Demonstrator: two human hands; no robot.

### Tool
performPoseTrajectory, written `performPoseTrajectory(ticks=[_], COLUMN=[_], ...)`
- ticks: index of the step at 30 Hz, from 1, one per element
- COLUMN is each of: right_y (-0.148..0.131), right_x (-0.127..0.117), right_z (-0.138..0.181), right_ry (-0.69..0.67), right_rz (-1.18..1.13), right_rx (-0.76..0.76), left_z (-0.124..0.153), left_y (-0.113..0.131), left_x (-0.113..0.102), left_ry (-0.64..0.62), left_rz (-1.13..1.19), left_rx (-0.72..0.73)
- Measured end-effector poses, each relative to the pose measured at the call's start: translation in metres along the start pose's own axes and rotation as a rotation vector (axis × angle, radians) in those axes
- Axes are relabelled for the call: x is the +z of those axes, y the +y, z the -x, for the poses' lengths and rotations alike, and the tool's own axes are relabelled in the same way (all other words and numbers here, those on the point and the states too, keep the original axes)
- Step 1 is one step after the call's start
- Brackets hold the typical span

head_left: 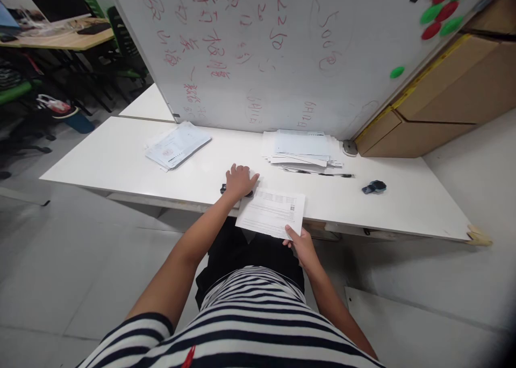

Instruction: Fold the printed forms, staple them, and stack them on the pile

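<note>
My right hand [300, 244] pinches the near right corner of a printed sheet of paper [270, 212], thumb on top. The sheet reaches past the table's front edge, and its far left part lies close to my left hand [239, 181]. That hand rests palm down, fingers spread, over a black object [250, 194] that looks like a stapler. Most of this object is hidden beneath the palm and wrist, with only its ends showing. Whether the sheet's corner sits inside it, I cannot tell.
A stack of papers [177, 144] lies on the white table [108, 153] at left, another paper stack [302, 146] at the back. A pen [336, 175] and a small dark object [374, 186] lie to the right. Behind stand a whiteboard [282, 83] and cardboard boxes [447, 88].
</note>
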State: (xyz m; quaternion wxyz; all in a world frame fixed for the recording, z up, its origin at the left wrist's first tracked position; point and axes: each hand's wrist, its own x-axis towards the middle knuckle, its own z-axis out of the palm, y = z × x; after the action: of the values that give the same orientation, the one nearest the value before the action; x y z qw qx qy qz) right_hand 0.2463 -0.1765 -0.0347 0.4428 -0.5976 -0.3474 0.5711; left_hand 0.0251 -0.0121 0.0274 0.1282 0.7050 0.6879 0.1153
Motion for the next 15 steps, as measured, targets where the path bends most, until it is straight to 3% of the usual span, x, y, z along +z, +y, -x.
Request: performPoseTrajectory(ticks=[4, 7, 9, 12, 15], right_y=[0.006, 0.009, 0.009, 0.005, -0.001], right_x=[0.002, 0.005, 0.008, 0.010, 0.008], right_z=[-0.004, -0.006, -0.004, 0.001, 0.007], right_ry=[0.052, 0.096, 0.110, 0.091, 0.048], right_rz=[-0.001, -0.008, -0.015, -0.064, -0.132], right_rx=[-0.017, -0.026, -0.036, -0.057, -0.055], left_z=[0.001, 0.000, -0.001, 0.002, 0.020], left_y=[0.007, 0.005, 0.000, -0.009, -0.025], left_x=[0.007, 0.006, 0.001, -0.014, -0.028], left_ry=[0.056, 0.073, 0.098, 0.229, 0.319], left_rz=[-0.104, -0.015, 0.157, 0.549, 0.792], left_rx=[0.062, 0.065, 0.036, 0.011, 0.128])
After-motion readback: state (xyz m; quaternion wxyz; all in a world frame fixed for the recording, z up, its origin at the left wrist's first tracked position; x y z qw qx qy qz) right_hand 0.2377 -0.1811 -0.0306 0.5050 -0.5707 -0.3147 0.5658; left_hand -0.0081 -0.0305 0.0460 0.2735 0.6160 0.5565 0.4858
